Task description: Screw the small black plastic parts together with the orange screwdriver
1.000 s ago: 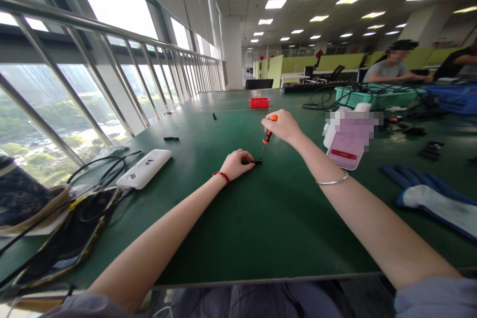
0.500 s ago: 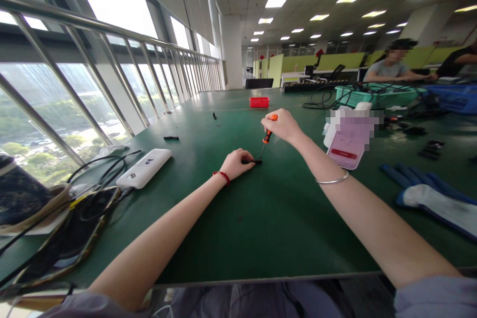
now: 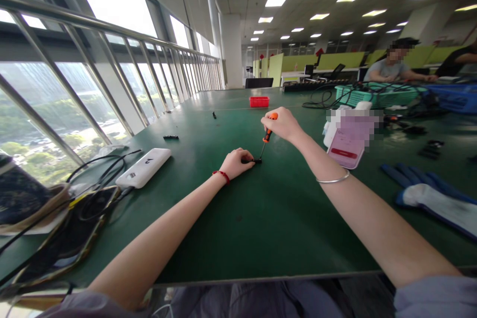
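Note:
My right hand is closed around the orange and black handle of a screwdriver. Its thin shaft slants down, and the tip meets the right end of a small black part. With fingers and thumb, my left hand grips that black part low against the green table. The fingers cover much of the part, so its full shape is hidden. A similar black strip lies farther left, and a tiny black piece lies beyond it.
A red bin stands ahead. On the left are a white power bank, cables and a black tray-like case. To the right are a phone, blue-white gloves, a green basket and a blue basket. A person sits beyond.
Almost nothing differs. Both hands, the screwdriver and the black part stay in practically the same place.

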Motion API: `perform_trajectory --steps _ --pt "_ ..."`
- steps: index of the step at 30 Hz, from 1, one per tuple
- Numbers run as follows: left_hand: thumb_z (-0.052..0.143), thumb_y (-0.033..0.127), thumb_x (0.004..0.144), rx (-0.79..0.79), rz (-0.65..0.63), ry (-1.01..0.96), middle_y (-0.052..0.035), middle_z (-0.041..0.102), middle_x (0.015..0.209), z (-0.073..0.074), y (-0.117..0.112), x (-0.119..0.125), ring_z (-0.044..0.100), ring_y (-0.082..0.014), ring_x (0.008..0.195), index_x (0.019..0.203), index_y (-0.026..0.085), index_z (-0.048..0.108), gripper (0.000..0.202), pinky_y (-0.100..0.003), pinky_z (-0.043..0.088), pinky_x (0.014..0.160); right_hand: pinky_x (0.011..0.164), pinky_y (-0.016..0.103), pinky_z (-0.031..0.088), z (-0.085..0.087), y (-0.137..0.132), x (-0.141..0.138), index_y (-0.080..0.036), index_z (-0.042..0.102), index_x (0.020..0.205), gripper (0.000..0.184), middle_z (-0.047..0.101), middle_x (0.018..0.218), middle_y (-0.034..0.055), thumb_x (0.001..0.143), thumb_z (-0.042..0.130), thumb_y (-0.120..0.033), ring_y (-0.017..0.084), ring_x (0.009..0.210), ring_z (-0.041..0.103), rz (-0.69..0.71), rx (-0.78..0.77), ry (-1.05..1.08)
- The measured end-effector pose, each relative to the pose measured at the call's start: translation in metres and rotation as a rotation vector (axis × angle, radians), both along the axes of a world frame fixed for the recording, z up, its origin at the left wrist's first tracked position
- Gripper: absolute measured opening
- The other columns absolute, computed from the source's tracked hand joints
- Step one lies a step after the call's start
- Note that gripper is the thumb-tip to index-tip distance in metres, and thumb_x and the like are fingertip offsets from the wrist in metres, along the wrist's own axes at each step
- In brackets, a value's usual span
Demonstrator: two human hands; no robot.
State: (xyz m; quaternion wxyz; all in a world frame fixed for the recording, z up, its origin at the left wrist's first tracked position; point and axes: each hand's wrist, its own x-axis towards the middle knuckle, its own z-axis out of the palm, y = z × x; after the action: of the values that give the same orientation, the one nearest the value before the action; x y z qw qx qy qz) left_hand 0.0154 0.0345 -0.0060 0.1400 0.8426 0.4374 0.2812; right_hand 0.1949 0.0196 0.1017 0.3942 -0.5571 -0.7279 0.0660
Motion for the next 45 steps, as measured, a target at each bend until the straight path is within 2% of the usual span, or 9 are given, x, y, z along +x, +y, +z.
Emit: perform_trajectory --steps 6,12,17,24,28,33,38,42,45 --pt "0.062 0.028 0.071 0.0 -0.002 -0.004 -0.0032 0.062 0.083 -0.001 0.001 0.0 0.058 -0.0155 0.076 0.078 0.016 0.065 0.014 -0.028 0.049 0.072 0.058 0.025 0.034 -0.001 0.002 0.0 -0.017 0.055 0.051 0.022 0.055 0.056 0.0015 0.065 0.046 -0.032 0.014 0.06 0.049 0.053 -0.01 -0.007" --pt "0.062 0.028 0.071 0.015 -0.015 -0.009 -0.003 0.062 0.082 -0.003 0.003 -0.001 0.058 -0.0153 0.076 0.079 0.017 0.065 0.014 -0.027 0.049 0.072 0.058 0.024 0.034 0.0 0.003 0.002 -0.02 0.057 0.075 0.019 0.057 0.067 -0.0013 0.062 0.055 -0.033 0.012 0.06 0.046 0.095 0.014 -0.056" --pt "0.062 0.027 0.071 0.021 -0.015 -0.002 -0.0028 0.062 0.08 -0.003 0.003 -0.001 0.058 -0.0153 0.075 0.078 0.017 0.066 0.013 -0.027 0.049 0.071 0.061 0.026 0.034 0.002 -0.001 0.0 -0.018 0.057 0.06 0.035 0.06 0.064 0.0017 0.076 0.043 -0.045 0.014 0.063 0.05 0.058 -0.002 -0.101" --pt "0.062 0.027 0.071 0.025 -0.006 0.009 -0.0029 0.062 0.081 -0.002 0.002 0.0 0.058 -0.0154 0.076 0.078 0.017 0.066 0.013 -0.027 0.049 0.071 0.058 0.025 0.032 0.004 -0.002 0.002 -0.02 0.06 0.074 0.018 0.062 0.071 -0.0003 0.068 0.052 -0.035 0.014 0.063 0.05 0.055 0.025 -0.124" --pt "0.062 0.028 0.071 0.02 -0.006 0.008 -0.0028 0.062 0.082 -0.002 0.002 -0.001 0.058 -0.0153 0.077 0.078 0.017 0.066 0.013 -0.027 0.049 0.072 0.06 0.026 0.032 0.006 -0.004 0.003 -0.018 0.06 0.062 0.036 0.063 0.069 0.0021 0.079 0.038 -0.041 0.015 0.065 0.052 0.05 -0.004 -0.127" --pt "0.061 0.028 0.071 0.031 -0.011 0.011 -0.0029 0.062 0.082 -0.003 0.002 -0.001 0.058 -0.0154 0.076 0.079 0.017 0.065 0.014 -0.027 0.049 0.072 0.058 0.025 0.029 0.01 -0.008 0.002 -0.02 0.061 0.079 0.019 0.063 0.075 -0.0001 0.068 0.052 -0.033 0.013 0.064 0.049 0.049 0.02 -0.162" --pt "0.061 0.029 0.071 0.022 -0.009 0.01 -0.0029 0.062 0.082 -0.002 0.002 -0.001 0.059 -0.0158 0.077 0.079 0.017 0.065 0.014 -0.028 0.049 0.073 0.057 0.026 0.028 0.011 -0.01 0.001 -0.018 0.06 0.065 0.038 0.058 0.064 0.0016 0.081 0.038 -0.045 0.014 0.061 0.048 0.016 -0.014 -0.185" --pt "0.061 0.028 0.071 0.019 -0.006 0.009 -0.0029 0.062 0.082 -0.001 0.001 -0.001 0.059 -0.0156 0.077 0.079 0.017 0.066 0.014 -0.028 0.05 0.073 0.057 0.025 0.028 0.012 -0.011 0.002 -0.02 0.061 0.074 0.02 0.061 0.07 0.0002 0.072 0.05 -0.036 0.014 0.064 0.049 0.03 0.011 -0.207" --pt "0.062 0.027 0.071 0.026 -0.012 0.013 -0.0028 0.061 0.081 -0.001 0.001 -0.001 0.058 -0.0153 0.076 0.078 0.017 0.066 0.013 -0.027 0.05 0.072 0.057 0.026 0.028 0.014 -0.012 0.002 -0.021 0.061 0.079 0.023 0.062 0.073 0.0006 0.072 0.051 -0.04 0.014 0.063 0.049 0.014 -0.023 -0.217"
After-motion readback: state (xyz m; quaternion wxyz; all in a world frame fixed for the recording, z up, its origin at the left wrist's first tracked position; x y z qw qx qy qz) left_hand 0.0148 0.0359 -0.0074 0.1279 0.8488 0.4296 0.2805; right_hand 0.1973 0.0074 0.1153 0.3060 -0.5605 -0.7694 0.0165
